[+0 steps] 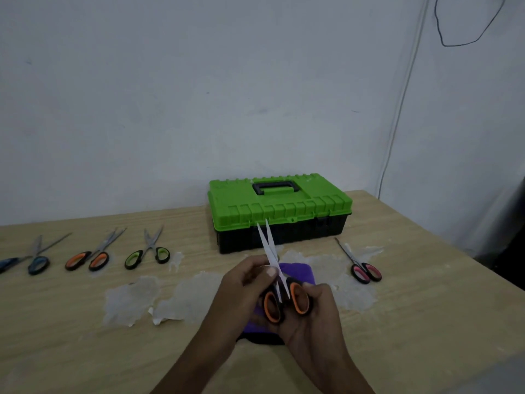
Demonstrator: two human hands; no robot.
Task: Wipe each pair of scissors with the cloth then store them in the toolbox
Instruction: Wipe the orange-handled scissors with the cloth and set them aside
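Note:
Both my hands hold a pair of orange-handled scissors (pixel 284 300) above the purple cloth (pixel 298 273), blades slightly parted and pointing away towards the toolbox. My left hand (pixel 247 285) pinches them near the pivot with the thumb on the blade. My right hand (pixel 309 317) grips the handle loops from below. The cloth lies on the table under my hands, mostly hidden. The green-lidded black toolbox (pixel 279 214) stands closed at the back. To the left lie blue-handled scissors (pixel 38 258), orange-handled scissors (pixel 91 255) and green-handled scissors (pixel 149 251). Pink-handled scissors (pixel 360 265) lie to the right.
The wooden table (pixel 85 322) has patches of peeled, whitish surface around the cloth. A white wall rises behind the toolbox, with a cable running down at the right. The table's right edge drops off near a dark object.

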